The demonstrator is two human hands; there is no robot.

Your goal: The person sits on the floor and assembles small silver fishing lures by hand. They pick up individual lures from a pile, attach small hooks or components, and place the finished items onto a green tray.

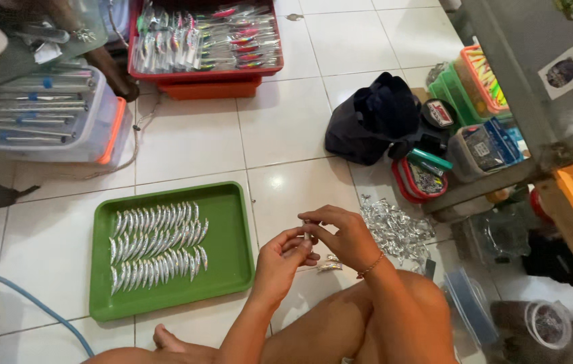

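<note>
My left hand [280,259] and my right hand [344,236] meet above the tiled floor, both pinching one small silver fish-shaped lure [307,236] between the fingertips. A green tray [229,202] lies to the left of my hands; several silver lures [157,246] are lined up in rows on it. Two loose silver lures [330,264] lie on the floor just below my right hand. A heap of silver lures in clear wrappers [394,229] sits to the right of my hands.
A red tray [205,73] of packaged coloured lures stands at the top. A clear bin [50,145] of metal tubes is top left, a dark bag [374,118] and small containers [482,148] are at right. My bare legs [367,323] fill the bottom.
</note>
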